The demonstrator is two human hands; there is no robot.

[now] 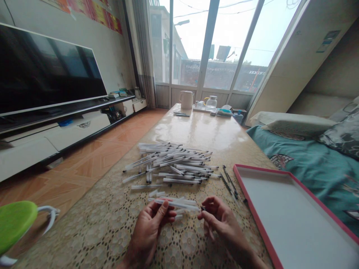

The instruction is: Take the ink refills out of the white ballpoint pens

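Observation:
My left hand (150, 226) is closed around a translucent white pen barrel (183, 205), thumb on top, its length pointing right. At the barrel's right end my right hand (223, 220) pinches a small black pen plug (202, 209) between thumb and fingertips. Whether plug and barrel touch, I cannot tell. Beneath and behind the barrel lie several short translucent pen caps (178, 216), partly hidden by my left hand. Beyond them spreads a heap of white pens with black ends (179, 161). Thin black-tipped pens or refills (229, 182) rest right of the heap.
A shallow pink-rimmed box (291, 209) sits at the right on the patterned tabletop (109, 224). Far off stand a beige jug (186, 100) and a glass teapot (211, 102). A green stool (17, 224) is at lower left, a teal-covered bed (314, 160) at right.

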